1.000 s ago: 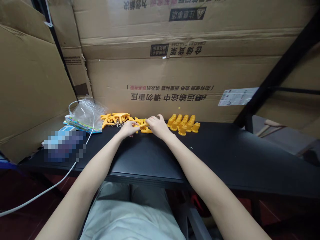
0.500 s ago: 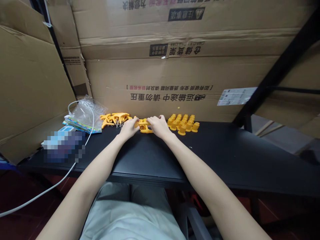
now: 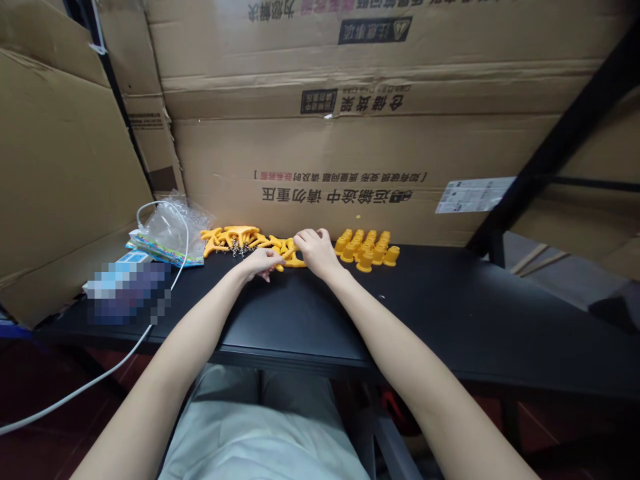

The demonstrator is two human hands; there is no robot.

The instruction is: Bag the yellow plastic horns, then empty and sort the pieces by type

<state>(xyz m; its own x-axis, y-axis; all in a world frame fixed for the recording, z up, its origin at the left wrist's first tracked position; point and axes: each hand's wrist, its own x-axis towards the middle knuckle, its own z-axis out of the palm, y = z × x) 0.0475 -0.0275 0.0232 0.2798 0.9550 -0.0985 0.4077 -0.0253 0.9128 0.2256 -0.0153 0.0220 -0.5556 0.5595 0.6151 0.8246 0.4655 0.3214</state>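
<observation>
My left hand (image 3: 261, 263) is low over the black tabletop, its thumb and fingertips pinched at the end of a yellow branched plastic piece (image 3: 290, 251). My right hand (image 3: 317, 251) grips the other side of the yellow parts with curled fingers, which hide some of their shape. Left of my hands, a heap of similar yellow branched pieces (image 3: 240, 233) lies along the cardboard. Small dark metallic bits (image 3: 239, 249), like chains or springs, show at its front edge. Right of my right hand stand several yellow flanged cylinders (image 3: 365, 259) in a close group.
A cardboard sheet (image 3: 300, 147) walls off the back. At the left lie a clear plastic bag (image 3: 175, 219), a colourful packet (image 3: 173, 255) and a blurred blue box (image 3: 127, 280). A white cable (image 3: 179, 273) runs over the table edge. A black post (image 3: 540, 140) slants at right.
My left hand has moved nearer to me and lower, uncovering more yellow pieces behind it. My right hand stays in nearly the same place.
</observation>
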